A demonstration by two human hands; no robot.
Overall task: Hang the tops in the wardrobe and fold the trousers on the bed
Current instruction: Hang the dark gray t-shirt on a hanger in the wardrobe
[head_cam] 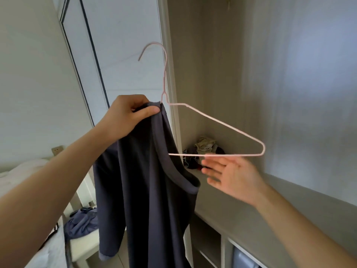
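A dark navy top (146, 182) hangs half on a pink wire hanger (216, 122), with only the hanger's left shoulder inside it. My left hand (125, 115) pinches the top's shoulder and the hanger near its neck, holding both up in front of the wardrobe. The hanger's right arm and bottom bar stick out bare to the right. My right hand (229, 176) is open, fingers straight, just below the bottom bar and beside the drooping neckline; it looks blurred.
The open wardrobe (289, 93) fills the right, with a shelf ledge (270, 206) holding a small heap of clothes (204, 151) at the back corner. The bed (25, 171) lies at the left. A blue garment (81, 223) lies on a low white stool.
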